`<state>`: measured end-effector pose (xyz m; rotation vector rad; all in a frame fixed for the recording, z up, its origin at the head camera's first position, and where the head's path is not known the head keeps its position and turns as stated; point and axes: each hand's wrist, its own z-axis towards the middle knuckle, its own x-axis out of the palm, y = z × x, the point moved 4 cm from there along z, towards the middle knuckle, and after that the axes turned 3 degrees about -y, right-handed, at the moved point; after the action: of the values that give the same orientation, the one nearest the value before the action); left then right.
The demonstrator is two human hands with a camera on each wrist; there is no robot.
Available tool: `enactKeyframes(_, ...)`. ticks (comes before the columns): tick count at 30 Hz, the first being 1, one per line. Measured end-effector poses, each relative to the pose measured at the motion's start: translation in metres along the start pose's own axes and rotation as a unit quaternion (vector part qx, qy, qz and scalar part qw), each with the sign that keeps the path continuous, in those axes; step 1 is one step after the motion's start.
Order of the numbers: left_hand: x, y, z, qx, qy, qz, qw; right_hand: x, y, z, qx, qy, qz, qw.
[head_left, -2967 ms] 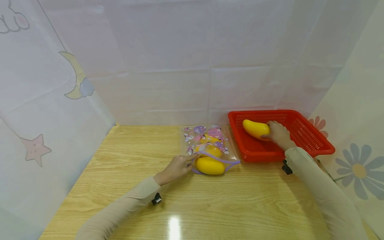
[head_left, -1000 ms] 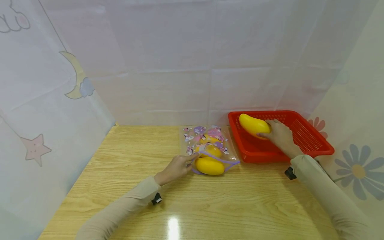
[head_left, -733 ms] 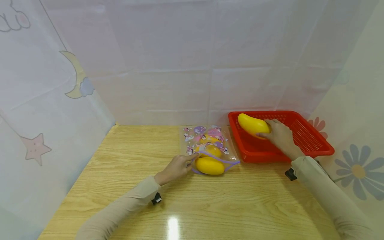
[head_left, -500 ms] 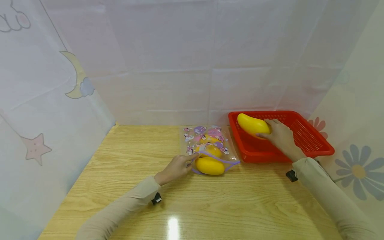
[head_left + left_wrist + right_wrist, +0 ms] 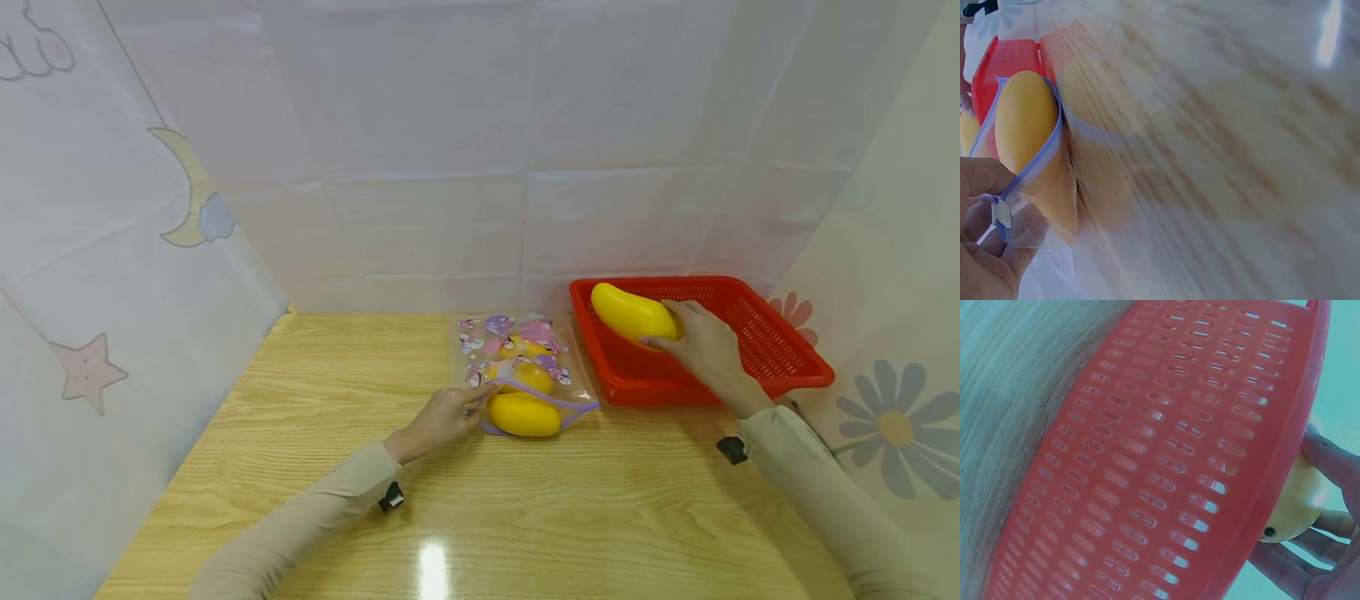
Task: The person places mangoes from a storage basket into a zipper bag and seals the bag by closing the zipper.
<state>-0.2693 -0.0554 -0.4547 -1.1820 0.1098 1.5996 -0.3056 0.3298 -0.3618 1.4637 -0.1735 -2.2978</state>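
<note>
My right hand [image 5: 703, 346] grips a yellow mango [image 5: 633, 313] by its near end, above the red plastic basket [image 5: 667, 390]. In the right wrist view the mango [image 5: 1297, 500] shows behind the basket's rim, with a dark stem spot, between thumb and fingers. My left hand [image 5: 440, 423] pinches the purple-edged mouth of a clear printed zip bag [image 5: 468, 337], near its white slider [image 5: 1001, 214]. One mango [image 5: 525, 415] lies in the bag's mouth, its end facing out. Behind it, more yellow fruit [image 5: 534, 379] shows through the plastic.
The basket stands at the back right of the wooden table [image 5: 360, 367], just right of the bag. Patterned cloth [image 5: 405, 233] hangs behind and at both sides. A black wrist strap [image 5: 392, 497] sits under the left sleeve.
My right hand has raised the mango off the basket's floor and shifted it slightly left; over the last half second it barely moves. The left hand and bag stay put.
</note>
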Motion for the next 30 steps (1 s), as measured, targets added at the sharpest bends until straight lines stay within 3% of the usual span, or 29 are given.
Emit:
enactKeyframes(14,0.001,0.0,-0.001,0.005,-0.024,-0.007,0.9997,-0.009,0.014,-0.013,-0.02,-0.027,0.006,0.9994)
enactKeyframes(22,0.001,0.001,0.001,0.006,-0.033,-0.054,0.998,-0.016,0.03,-0.018,-0.042,-0.044,0.021,0.9979)
enactKeyframes(30,0.0,0.002,0.001,0.01,-0.043,-0.062,0.9971,-0.019,0.048,-0.026,-0.068,-0.052,0.022,0.9961)
